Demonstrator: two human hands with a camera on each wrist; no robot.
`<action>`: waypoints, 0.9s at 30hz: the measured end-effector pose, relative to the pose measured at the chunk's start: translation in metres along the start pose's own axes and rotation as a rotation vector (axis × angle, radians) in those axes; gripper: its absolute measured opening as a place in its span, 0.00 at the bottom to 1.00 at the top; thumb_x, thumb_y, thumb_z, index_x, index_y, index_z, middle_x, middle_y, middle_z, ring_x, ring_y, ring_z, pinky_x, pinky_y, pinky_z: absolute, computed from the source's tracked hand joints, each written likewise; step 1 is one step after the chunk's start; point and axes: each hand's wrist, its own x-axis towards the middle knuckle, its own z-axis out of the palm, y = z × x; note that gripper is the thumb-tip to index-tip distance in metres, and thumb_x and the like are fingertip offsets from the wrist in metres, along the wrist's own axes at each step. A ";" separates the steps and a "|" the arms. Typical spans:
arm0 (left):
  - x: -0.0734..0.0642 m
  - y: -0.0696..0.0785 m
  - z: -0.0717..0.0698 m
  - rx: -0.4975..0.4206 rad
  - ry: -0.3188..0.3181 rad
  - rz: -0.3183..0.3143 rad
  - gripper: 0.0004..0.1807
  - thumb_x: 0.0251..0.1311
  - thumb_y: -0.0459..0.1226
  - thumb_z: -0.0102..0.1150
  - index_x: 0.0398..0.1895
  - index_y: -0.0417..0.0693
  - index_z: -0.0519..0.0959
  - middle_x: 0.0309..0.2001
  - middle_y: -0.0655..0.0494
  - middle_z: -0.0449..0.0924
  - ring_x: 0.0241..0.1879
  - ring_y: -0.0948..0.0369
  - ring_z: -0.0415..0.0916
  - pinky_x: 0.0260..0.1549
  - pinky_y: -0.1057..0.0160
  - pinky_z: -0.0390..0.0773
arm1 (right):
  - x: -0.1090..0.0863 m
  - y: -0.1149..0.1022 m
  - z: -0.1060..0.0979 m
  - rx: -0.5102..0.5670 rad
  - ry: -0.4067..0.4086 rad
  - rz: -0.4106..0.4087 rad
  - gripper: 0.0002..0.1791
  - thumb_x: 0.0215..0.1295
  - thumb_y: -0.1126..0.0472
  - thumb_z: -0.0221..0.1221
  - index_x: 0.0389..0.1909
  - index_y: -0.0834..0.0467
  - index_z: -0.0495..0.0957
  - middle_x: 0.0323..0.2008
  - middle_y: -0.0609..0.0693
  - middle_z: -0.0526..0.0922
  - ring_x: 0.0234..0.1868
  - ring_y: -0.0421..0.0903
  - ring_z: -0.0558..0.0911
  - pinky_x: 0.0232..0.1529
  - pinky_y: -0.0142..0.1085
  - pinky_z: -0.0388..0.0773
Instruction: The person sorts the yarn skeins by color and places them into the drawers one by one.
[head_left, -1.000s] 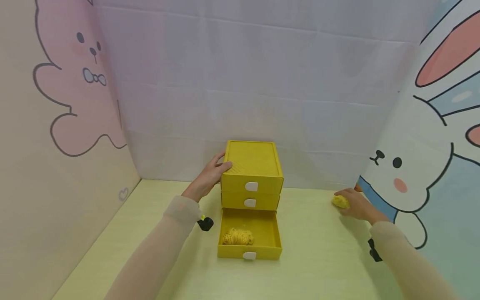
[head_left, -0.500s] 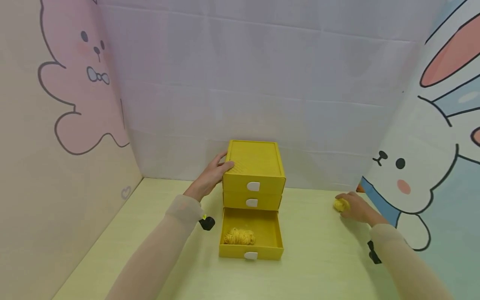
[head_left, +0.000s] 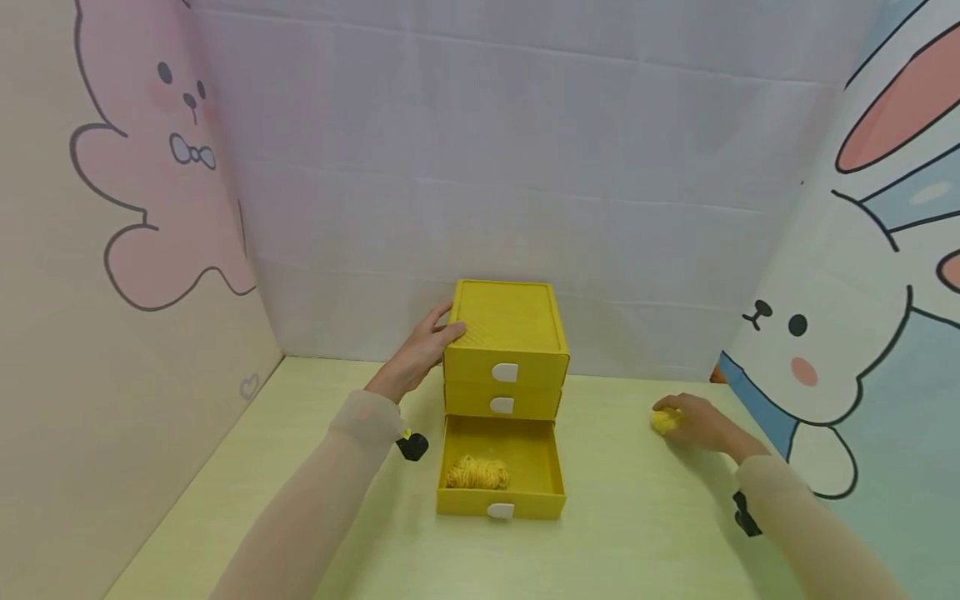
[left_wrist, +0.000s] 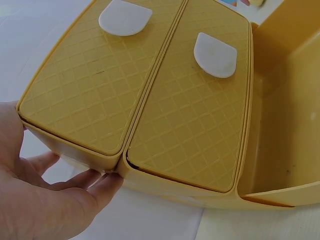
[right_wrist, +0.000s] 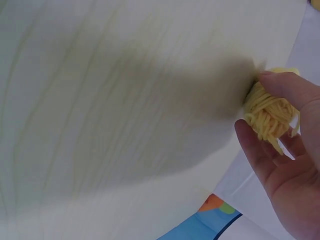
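Note:
A yellow drawer cabinet stands near the back wall; its bottom drawer is pulled out and the two upper ones are closed. One yellow yarn bundle lies in that drawer, towards its front left. My left hand rests on the cabinet's upper left edge, thumb on top, with fairly straight fingers against the side. Off to the right, my right hand pinches a second yellow yarn bundle between thumb and fingers, just over the table or touching it; I cannot tell which.
The pale table extends in front of the cabinet and to both sides. A white cloth wall closes off the back. Panels with a pink bear and a white rabbit stand left and right.
My right hand has closed in on the yarn bundle and shifted it a little to the left and nearer to me. The left hand stays on the cabinet.

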 end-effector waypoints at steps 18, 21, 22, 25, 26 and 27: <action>0.000 0.002 0.001 0.011 -0.004 0.007 0.39 0.82 0.49 0.53 0.88 0.65 0.47 0.81 0.43 0.57 0.75 0.45 0.67 0.76 0.41 0.63 | 0.004 -0.075 0.000 0.018 -0.032 -0.175 0.21 0.60 0.66 0.74 0.55 0.61 0.84 0.44 0.47 0.82 0.42 0.41 0.75 0.45 0.40 0.78; 0.001 0.002 0.002 0.016 0.003 0.003 0.39 0.82 0.49 0.53 0.88 0.65 0.48 0.81 0.43 0.57 0.75 0.45 0.67 0.76 0.41 0.63 | 0.005 -0.094 -0.003 0.034 -0.043 -0.170 0.21 0.60 0.65 0.73 0.55 0.60 0.84 0.44 0.47 0.82 0.42 0.41 0.76 0.45 0.40 0.78; 0.001 0.002 0.002 0.017 0.003 0.003 0.39 0.82 0.49 0.53 0.88 0.65 0.48 0.81 0.43 0.57 0.75 0.45 0.67 0.76 0.41 0.64 | 0.005 -0.100 -0.003 0.037 -0.043 -0.171 0.21 0.60 0.65 0.73 0.55 0.60 0.84 0.45 0.47 0.82 0.42 0.42 0.76 0.45 0.40 0.78; 0.003 0.001 0.003 0.024 0.007 -0.001 0.39 0.81 0.49 0.53 0.88 0.65 0.48 0.82 0.44 0.57 0.75 0.45 0.66 0.76 0.42 0.63 | 0.006 -0.118 -0.005 0.038 -0.031 -0.179 0.21 0.59 0.65 0.74 0.55 0.59 0.85 0.45 0.48 0.82 0.42 0.42 0.76 0.44 0.39 0.79; 0.003 0.000 0.003 0.025 0.008 -0.001 0.39 0.81 0.49 0.53 0.88 0.65 0.48 0.82 0.44 0.57 0.76 0.45 0.66 0.76 0.42 0.63 | 0.006 -0.124 -0.005 0.040 -0.027 -0.183 0.21 0.59 0.66 0.74 0.55 0.59 0.85 0.44 0.48 0.82 0.42 0.42 0.76 0.44 0.39 0.79; 0.003 0.000 0.003 0.024 0.007 -0.001 0.39 0.82 0.49 0.53 0.88 0.65 0.48 0.82 0.43 0.57 0.76 0.45 0.66 0.76 0.42 0.63 | 0.006 -0.131 -0.005 0.041 -0.022 -0.186 0.21 0.59 0.66 0.74 0.54 0.59 0.85 0.44 0.47 0.82 0.41 0.42 0.76 0.44 0.38 0.79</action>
